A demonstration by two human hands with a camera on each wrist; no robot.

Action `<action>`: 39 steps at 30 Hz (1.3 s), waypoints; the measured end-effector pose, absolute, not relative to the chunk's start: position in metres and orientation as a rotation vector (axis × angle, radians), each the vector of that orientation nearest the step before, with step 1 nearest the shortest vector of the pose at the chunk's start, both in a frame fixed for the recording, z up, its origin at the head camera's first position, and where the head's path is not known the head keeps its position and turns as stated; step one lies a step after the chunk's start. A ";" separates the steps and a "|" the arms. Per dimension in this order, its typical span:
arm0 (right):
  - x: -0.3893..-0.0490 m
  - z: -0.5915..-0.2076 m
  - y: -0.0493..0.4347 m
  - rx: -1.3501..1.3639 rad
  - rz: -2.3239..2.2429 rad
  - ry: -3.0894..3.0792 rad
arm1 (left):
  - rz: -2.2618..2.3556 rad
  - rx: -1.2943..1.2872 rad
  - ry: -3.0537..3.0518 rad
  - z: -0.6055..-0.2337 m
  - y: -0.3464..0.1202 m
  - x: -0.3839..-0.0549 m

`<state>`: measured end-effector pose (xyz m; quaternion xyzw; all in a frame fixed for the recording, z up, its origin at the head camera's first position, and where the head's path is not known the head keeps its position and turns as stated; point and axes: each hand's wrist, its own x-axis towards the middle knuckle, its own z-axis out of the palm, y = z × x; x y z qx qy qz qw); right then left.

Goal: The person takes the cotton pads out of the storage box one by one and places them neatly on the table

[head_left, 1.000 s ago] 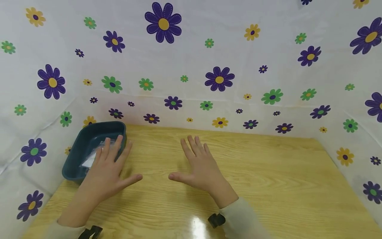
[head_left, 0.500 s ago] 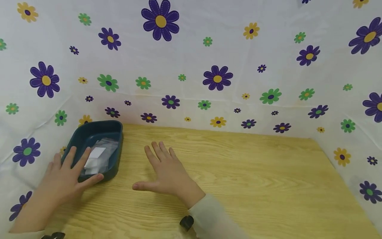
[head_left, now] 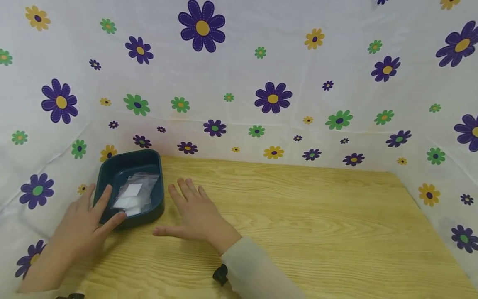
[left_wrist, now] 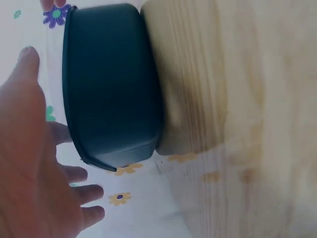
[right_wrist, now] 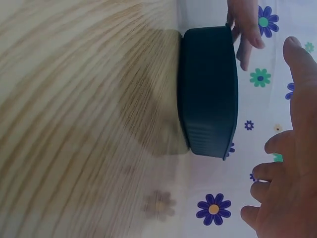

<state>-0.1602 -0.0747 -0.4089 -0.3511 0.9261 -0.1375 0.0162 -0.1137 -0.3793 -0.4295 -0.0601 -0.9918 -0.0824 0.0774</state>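
A dark teal plastic bin [head_left: 147, 216] stands on the wooden table at the left. Inside it lie clear plastic zip bags [head_left: 136, 195] with white pieces in or on them. My left hand [head_left: 76, 226] is spread at the bin's left side, fingertips right at the rim. To the right of the bin hovers my right hand [head_left: 199, 218], fingers straight and thumb stretched out, a small gap from the wall. The left wrist view has the bin's outer side [left_wrist: 111, 84] beside the extended left fingers. In the right wrist view, the left thumb [right_wrist: 255, 37] shows beyond the rim.
A wood-grain table [head_left: 317, 224] stretches to the right. White flower-printed cloth [head_left: 239, 62] hangs behind it and along both sides, close to the bin's back left corner. A black strap [head_left: 220, 275] sits at the right sleeve.
Both hands have moved left, from in front of and beside the bin to either side of it. Over the last half second the bin has shifted a little to the right.
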 end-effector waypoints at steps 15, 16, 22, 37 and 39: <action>-0.174 -0.420 -0.114 -1.096 -0.319 2.854 | -0.347 -0.252 -2.963 -0.437 -0.378 -0.112; -0.174 -0.421 -0.115 -1.095 -0.320 2.854 | -0.338 -0.253 -2.957 -0.436 -0.378 -0.112; -0.174 -0.422 -0.121 -1.052 -0.322 2.892 | -0.298 -0.291 -2.935 -0.437 -0.385 -0.117; -0.179 -0.422 -0.134 -0.894 -0.276 2.896 | -0.166 -0.313 -3.000 -0.430 -0.380 -0.123; -0.180 -0.423 -0.135 -0.897 -0.292 2.880 | -0.165 -0.319 -3.024 -0.429 -0.382 -0.123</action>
